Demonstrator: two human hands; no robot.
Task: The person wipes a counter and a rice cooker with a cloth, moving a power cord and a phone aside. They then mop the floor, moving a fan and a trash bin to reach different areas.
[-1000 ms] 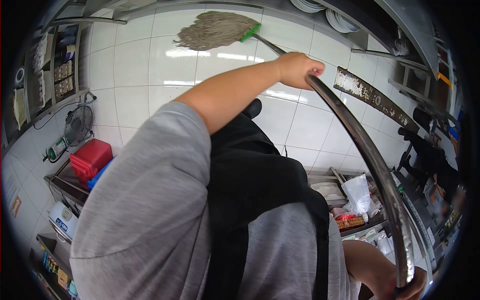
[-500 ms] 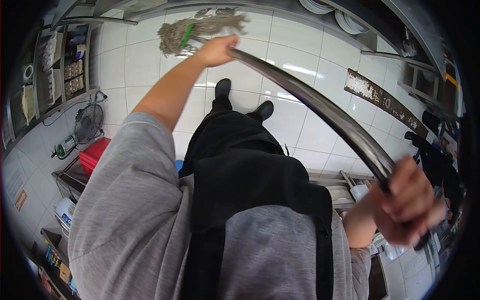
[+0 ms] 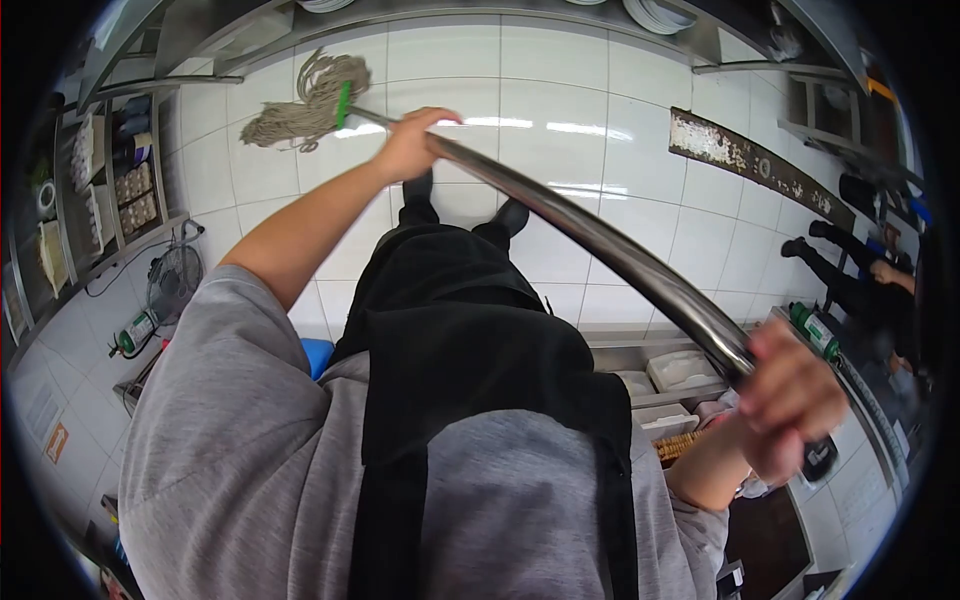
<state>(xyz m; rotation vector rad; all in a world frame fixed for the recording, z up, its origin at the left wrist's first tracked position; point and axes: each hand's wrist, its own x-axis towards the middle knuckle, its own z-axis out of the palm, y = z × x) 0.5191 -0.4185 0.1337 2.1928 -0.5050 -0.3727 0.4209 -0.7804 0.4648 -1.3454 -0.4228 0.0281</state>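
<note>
The left hand (image 3: 408, 148) is near the top of the frame, a bit left of the middle. Its fingers are wrapped tight around the mop handle (image 3: 590, 240), close to the mop end. The right hand (image 3: 790, 405) is at the lower right of the frame. It is closed tight around the top end of the same handle.

The handle is a shiny metal pole. It runs from the lower right of the frame up to the upper left. At its far end is the mop head (image 3: 305, 105), a bunch of grey-brown strings held by a green clip (image 3: 343, 103). The strings lie on the white tiled floor (image 3: 600, 90) at the upper left of the frame.

The person wears a grey shirt (image 3: 260, 440) and a black apron (image 3: 470, 350). Two black shoes (image 3: 512, 215) show on the floor just under the left hand.

On the left side of the frame there are shelves (image 3: 100, 190) with small things on them, and a fan (image 3: 175, 280) below them. At the middle right a metal bench (image 3: 650, 360) holds white tubs (image 3: 682, 368). A dark strip (image 3: 750, 165) lies across the tiles at the upper right. At the far right edge another person's dark legs (image 3: 850, 270) show.
</note>
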